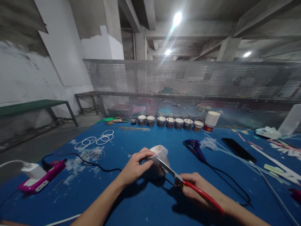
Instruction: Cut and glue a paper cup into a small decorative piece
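Note:
My left hand [137, 164] is closed on the rim of a paper cup [162, 154], which has a pale, rough wrapping round its upper part and a darker lower side. My right hand [194, 188] grips red-handled scissors [172, 173]. Their blades point up and left, with the tips against the cup's wrapped side close to my left fingertips. Whether the blades have wrapping between them is too small to tell. Right of the cup lies a blue glue gun [197, 150] with a small red light on it.
Several small handled cups [178, 123] line the table's back edge beside a stack of paper cups [212, 119]. White rings [105, 137] and a magenta power strip [42, 180] with cables lie left. A black phone [238, 149] and strips [272, 163] lie right.

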Demonstrator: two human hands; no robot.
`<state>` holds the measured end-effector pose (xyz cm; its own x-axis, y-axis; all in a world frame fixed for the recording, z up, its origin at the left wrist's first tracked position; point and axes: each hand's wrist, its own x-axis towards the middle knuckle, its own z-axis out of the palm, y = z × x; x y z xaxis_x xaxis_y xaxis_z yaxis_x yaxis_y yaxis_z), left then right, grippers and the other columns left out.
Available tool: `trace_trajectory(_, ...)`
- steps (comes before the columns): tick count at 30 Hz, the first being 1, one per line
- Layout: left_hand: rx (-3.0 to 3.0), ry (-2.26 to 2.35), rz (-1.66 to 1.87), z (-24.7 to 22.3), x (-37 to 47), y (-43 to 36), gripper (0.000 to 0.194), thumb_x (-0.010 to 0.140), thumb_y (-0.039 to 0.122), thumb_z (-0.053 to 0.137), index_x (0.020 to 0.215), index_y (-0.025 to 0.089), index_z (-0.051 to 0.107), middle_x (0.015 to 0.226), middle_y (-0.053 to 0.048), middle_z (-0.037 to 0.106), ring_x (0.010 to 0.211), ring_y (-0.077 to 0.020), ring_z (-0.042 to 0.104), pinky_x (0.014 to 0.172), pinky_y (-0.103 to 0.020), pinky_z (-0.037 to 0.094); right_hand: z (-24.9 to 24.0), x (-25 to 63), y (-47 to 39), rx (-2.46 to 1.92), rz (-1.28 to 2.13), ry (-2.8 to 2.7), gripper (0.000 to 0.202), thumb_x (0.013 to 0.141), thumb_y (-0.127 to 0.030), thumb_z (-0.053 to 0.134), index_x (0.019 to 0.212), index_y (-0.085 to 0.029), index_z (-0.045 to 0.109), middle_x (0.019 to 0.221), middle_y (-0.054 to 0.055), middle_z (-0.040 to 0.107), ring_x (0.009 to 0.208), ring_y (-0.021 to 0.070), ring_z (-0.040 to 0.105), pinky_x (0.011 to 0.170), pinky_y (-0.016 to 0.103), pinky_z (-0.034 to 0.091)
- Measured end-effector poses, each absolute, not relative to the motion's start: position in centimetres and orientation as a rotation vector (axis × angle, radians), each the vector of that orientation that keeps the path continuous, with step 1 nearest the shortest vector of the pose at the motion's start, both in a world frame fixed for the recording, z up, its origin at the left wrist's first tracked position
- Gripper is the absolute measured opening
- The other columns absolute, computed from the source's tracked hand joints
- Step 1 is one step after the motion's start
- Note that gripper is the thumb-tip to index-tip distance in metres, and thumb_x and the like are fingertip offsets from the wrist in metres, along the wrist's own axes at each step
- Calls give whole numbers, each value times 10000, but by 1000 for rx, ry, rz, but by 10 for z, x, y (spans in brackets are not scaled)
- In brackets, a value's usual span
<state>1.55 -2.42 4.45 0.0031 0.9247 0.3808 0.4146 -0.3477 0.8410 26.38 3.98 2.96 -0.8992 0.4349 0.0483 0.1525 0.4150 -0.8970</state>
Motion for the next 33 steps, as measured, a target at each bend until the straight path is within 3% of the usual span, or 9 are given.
trace_trajectory(10,1859,1420,1152,49,13,-25,211,738,225,529,861,190,696,827,-21,612,791,-178,561,773,-289,431,36,273,51,-523,1430,-2529,552,809,-690,479,809,-143,558,645,-42,339,568,89,253,480,222,221)
trace_trajectory(33,2010,1394,916,54,12,-26,240,738,171,472,895,187,652,855,-11,589,824,-157,561,791,-306,451,54,275,58,-462,1645,-2621,525,828,-678,455,832,-155,500,632,-53,323,521,73,262,439,192,224)
